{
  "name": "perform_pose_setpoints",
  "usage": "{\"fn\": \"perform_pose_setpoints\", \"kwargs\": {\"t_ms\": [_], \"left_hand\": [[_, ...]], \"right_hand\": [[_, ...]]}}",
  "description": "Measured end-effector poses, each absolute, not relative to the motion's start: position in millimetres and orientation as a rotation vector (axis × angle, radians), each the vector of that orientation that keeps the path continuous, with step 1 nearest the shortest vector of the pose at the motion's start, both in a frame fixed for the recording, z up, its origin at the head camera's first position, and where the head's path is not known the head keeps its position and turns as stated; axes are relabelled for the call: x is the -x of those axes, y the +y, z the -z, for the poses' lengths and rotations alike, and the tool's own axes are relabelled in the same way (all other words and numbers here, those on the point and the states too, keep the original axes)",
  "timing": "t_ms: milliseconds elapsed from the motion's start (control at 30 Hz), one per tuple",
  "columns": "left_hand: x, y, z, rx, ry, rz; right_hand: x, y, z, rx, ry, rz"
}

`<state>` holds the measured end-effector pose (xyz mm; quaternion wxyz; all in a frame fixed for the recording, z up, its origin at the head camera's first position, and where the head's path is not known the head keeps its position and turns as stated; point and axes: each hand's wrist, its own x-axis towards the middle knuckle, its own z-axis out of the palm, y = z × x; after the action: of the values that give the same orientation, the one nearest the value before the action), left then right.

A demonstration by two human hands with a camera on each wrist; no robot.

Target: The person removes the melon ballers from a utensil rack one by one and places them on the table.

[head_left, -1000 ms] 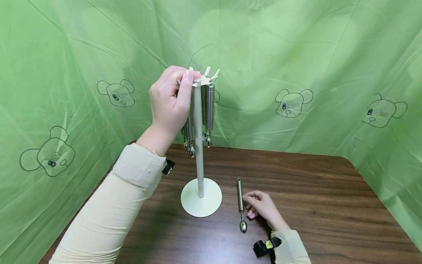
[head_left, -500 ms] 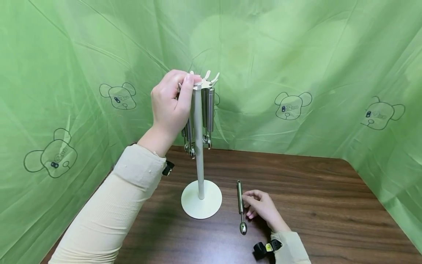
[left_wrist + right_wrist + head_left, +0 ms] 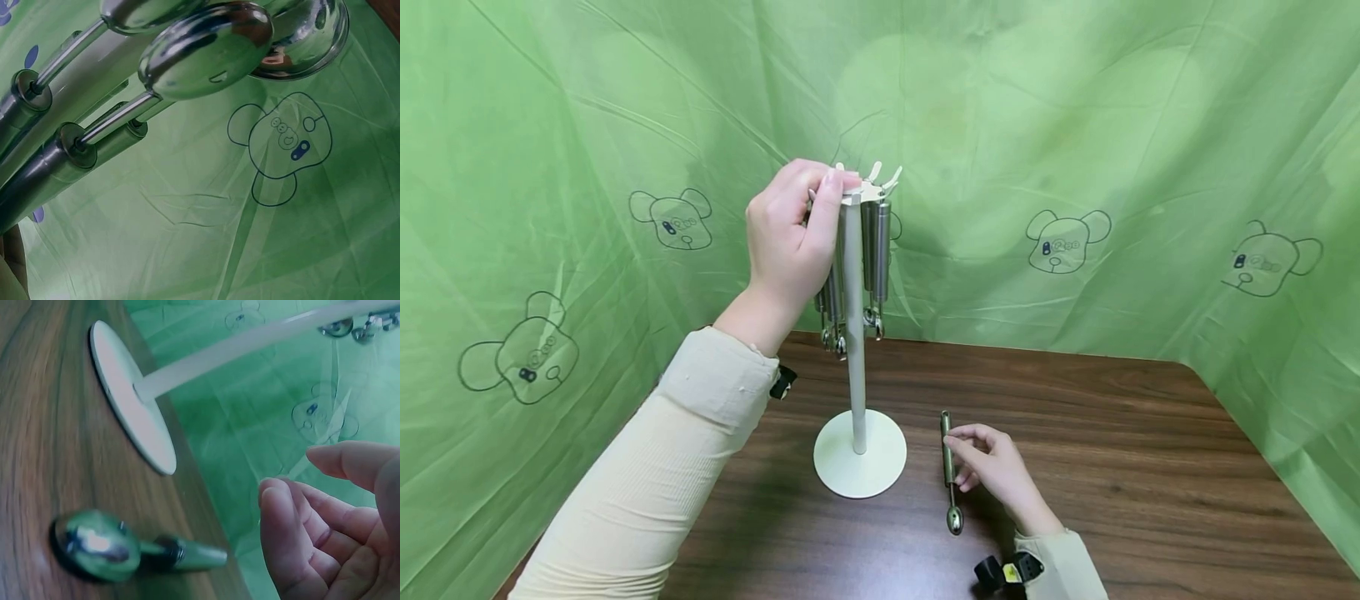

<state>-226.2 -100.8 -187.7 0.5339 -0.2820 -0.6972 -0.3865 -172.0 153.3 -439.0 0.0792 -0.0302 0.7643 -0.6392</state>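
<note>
The left hand [image 3: 792, 229] pinches the utensil stand's [image 3: 857, 358] top while the right hand [image 3: 995, 468], fingers narrowly parted near the metal scoop [image 3: 950, 475] on the desk [image 3: 1120, 467] right of the stand, would best grasp mid-handle.

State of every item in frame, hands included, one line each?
White stand: upright on the table.
Hanging utensils: suspended from the stand's top, bowl ends down.
Loose utensil: lying on the table, not gripped.
Left hand: pinching the stand's top.
Right hand: by the loose utensil, holding nothing.
Green cloth: hung up, creased.
</note>
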Motion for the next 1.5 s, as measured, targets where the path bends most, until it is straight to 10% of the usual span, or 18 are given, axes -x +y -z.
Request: {"fn": "perform_pose_setpoints", "kwargs": {"t_ms": [1500], "left_hand": [[225.0, -107.2, 180.3, 0.673, -1.7, 0.934]], "right_hand": [[184.4, 96.7, 299.0, 0.603, 2.419, 1.955]]}}
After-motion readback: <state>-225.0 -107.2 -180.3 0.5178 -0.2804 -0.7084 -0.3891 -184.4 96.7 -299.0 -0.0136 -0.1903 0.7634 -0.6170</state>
